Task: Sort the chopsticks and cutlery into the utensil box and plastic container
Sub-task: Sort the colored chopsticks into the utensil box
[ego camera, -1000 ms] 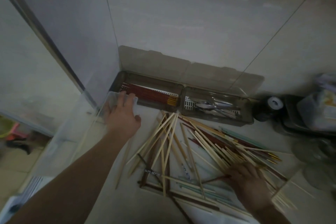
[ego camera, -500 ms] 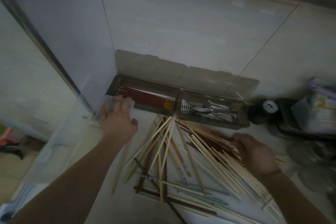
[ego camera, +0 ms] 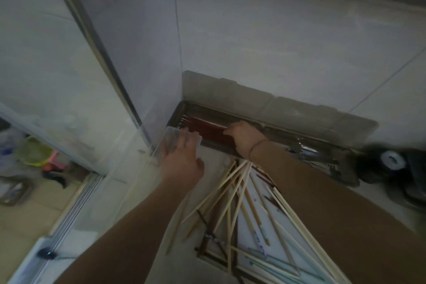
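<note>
Red lacquered chopsticks (ego camera: 208,129) lie under my right hand (ego camera: 244,137)'s curled fingers in the grey utensil box (ego camera: 341,169); I judge I'm placing them. Left hand (ego camera: 183,159), fingers spread, steadies the clear plastic container (ego camera: 171,136). Next: pale bamboo chopsticks (ego camera: 232,187) behind.

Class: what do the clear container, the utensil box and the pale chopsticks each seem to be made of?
Clear container: transparent glossy plastic; the counter shows through.
Utensil box: smoky, translucent brown plastic, probably; a perforated tray sits inside.
Pale chopsticks: matte light wood or bamboo, unvarnished as it looks.
</note>
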Demonstrator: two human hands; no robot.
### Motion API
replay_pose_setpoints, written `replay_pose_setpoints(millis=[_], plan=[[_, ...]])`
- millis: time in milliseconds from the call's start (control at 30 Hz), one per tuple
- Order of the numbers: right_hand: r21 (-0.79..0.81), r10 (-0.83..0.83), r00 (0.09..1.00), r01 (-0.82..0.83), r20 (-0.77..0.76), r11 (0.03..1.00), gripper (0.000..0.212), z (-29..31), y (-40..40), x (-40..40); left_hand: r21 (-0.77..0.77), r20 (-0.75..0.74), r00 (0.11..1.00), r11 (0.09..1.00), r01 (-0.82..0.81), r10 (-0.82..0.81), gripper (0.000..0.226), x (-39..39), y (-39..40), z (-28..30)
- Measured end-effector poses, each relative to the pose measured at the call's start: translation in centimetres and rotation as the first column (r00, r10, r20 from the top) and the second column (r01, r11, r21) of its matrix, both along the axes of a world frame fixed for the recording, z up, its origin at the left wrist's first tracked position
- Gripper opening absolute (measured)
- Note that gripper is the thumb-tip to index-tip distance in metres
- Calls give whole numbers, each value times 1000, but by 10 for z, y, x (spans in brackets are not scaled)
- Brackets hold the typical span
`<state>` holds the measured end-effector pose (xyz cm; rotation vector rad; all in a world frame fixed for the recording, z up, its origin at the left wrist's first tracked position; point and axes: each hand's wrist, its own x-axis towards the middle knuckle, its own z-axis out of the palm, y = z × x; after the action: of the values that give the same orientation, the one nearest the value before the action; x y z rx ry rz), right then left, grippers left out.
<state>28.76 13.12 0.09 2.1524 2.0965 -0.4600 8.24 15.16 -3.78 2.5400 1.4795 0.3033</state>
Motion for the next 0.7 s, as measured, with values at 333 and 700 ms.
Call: replay_pose_setpoints(millis=[333, 700], plan=[[270, 35, 966, 37, -256, 962, 42, -20, 17, 8, 13, 31, 999, 1000, 10, -10, 71, 0, -2, 2], [408, -369, 924, 378, -104, 831, 25, -26, -192, 51, -28, -3, 1000, 1000, -3, 3, 72, 3, 0, -1]])
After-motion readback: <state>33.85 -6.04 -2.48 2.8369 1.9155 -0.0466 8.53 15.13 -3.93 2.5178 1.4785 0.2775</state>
